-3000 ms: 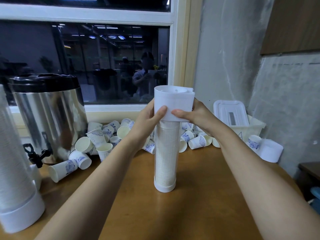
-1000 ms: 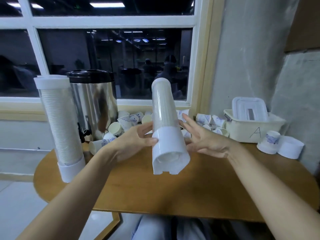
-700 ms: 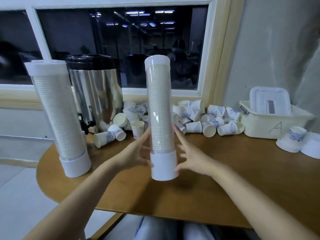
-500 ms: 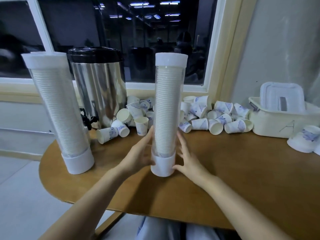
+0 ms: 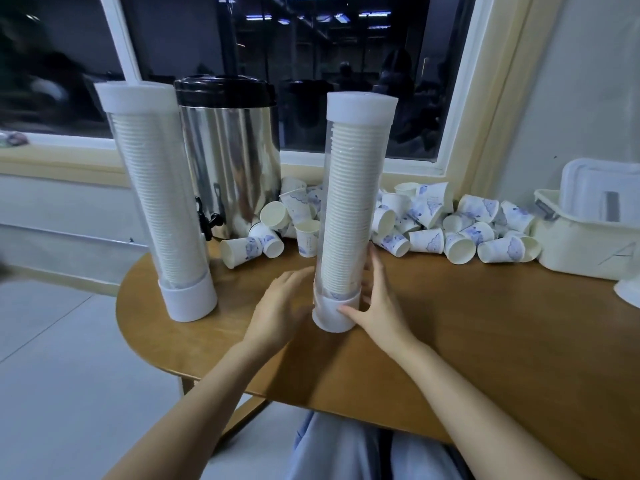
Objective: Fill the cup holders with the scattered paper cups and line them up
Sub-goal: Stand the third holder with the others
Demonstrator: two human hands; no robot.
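Observation:
A tall clear cup holder (image 5: 353, 209) full of stacked cups stands upright on the wooden table (image 5: 485, 334), with a white cap on top and a white base. My right hand (image 5: 379, 306) cups its base, thumb in front and fingers behind the tube. My left hand (image 5: 280, 306) lies flat just left of the base, fingers apart and blurred; whether it touches is unclear. A second full cup holder (image 5: 162, 202) stands at the table's left end. Several loose paper cups (image 5: 426, 223) with blue prints lie scattered along the window wall.
A steel drinks urn (image 5: 232, 150) with a black lid and tap stands between the two holders at the back. A cream plastic bin (image 5: 588, 244) with a lid sits at the right. The rounded table edge drops to the floor on the left.
The holder was turned over from its capped end, swung upright and set down on its white base. My left hand has loosened from the base. The view has pulled back and lowered.

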